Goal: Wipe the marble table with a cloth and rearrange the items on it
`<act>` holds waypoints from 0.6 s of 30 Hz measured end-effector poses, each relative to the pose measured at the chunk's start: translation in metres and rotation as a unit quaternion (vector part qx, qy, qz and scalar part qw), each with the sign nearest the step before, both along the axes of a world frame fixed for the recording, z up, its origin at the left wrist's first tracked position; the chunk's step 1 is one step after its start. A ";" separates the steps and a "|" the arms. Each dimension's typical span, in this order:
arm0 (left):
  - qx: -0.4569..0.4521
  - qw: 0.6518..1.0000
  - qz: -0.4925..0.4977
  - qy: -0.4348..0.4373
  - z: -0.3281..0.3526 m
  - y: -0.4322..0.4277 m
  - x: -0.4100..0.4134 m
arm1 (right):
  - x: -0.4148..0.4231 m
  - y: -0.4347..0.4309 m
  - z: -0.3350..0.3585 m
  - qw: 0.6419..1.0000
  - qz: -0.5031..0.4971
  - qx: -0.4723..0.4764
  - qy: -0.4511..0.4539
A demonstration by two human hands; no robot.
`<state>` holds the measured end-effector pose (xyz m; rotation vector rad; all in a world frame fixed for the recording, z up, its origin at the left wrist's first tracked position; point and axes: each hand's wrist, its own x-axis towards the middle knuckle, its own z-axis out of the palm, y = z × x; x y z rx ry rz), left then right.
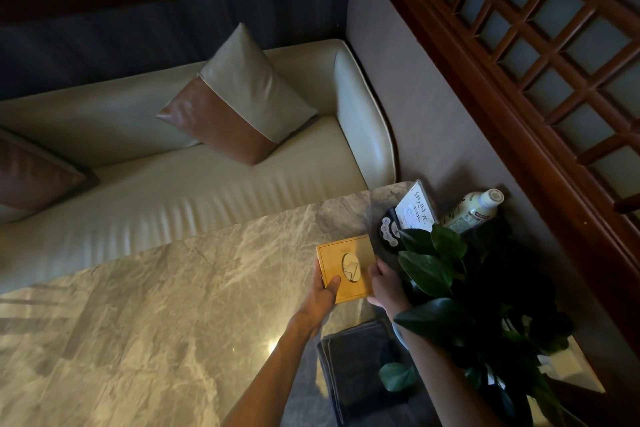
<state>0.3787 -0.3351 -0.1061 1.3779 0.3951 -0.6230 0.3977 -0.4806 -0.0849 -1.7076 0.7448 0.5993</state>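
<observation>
A yellow wooden tissue box (346, 267) with an oval slot on top sits on the marble table (173, 305) near its far right corner. My left hand (323, 291) grips its near left edge, thumb on the top. My right hand (384, 284) holds its right side. A folded dark grey cloth (353, 367) lies flat on the table just in front of the box, between my forearms.
A leafy potted plant (467, 305) fills the table's right side, over my right arm. Behind the box stand a dark remote-like holder (388, 230), a white sign card (414, 206) and a bottle (474, 208). A cream sofa (207, 177) with cushions runs along the far edge; a wooden lattice screen (536, 62) is at right.
</observation>
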 end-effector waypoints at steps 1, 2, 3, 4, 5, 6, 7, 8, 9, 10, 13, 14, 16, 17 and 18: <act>-0.001 1.000 -0.001 0.000 -0.001 0.000 0.000 | 0.000 -0.001 0.001 1.000 0.001 0.003 0.001; 0.003 1.000 -0.005 0.001 0.000 0.001 0.000 | 0.001 0.000 0.002 1.000 -0.001 0.008 0.003; 0.002 1.000 -0.006 0.001 -0.001 0.001 0.000 | 0.001 0.000 0.003 1.000 -0.005 0.013 0.004; 0.004 1.000 -0.006 0.003 -0.001 0.002 0.000 | 0.002 0.000 0.004 1.000 -0.007 0.015 0.006; 0.002 1.000 -0.004 0.007 -0.001 0.002 0.000 | 0.001 0.000 0.004 1.000 -0.007 0.012 0.005; 0.002 1.000 -0.007 0.011 -0.002 0.002 0.000 | 0.000 0.000 0.004 1.000 -0.004 0.007 0.003; 0.001 1.000 -0.007 0.014 -0.001 0.002 0.000 | 0.000 0.001 0.003 1.000 -0.002 0.002 0.000; 0.002 1.000 -0.008 0.017 0.000 0.001 -0.001 | -0.001 0.002 0.006 1.000 -0.001 0.000 -0.001; 0.004 1.000 -0.008 0.017 0.001 0.000 -0.001 | -0.001 0.002 0.006 1.000 0.001 -0.003 -0.005; 0.013 1.000 -0.008 0.017 0.004 -0.001 -0.001 | -0.001 0.003 0.008 1.000 0.005 -0.007 -0.007; 0.061 0.998 -0.014 0.000 0.011 -0.004 0.003 | -0.003 0.005 0.014 0.999 0.023 -0.031 -0.029; 0.076 0.997 -0.023 -0.004 0.017 -0.003 0.004 | -0.004 0.007 0.018 0.997 0.034 -0.055 -0.036; 0.095 0.994 -0.042 -0.013 0.030 0.000 0.005 | -0.005 0.010 0.028 0.992 0.063 -0.100 -0.053; 0.102 0.993 -0.052 -0.018 0.033 0.002 0.004 | -0.006 0.012 0.031 0.988 0.078 -0.118 -0.062; 0.122 0.990 -0.064 -0.019 0.041 0.005 0.002 | -0.007 0.015 0.040 0.984 0.091 -0.134 -0.075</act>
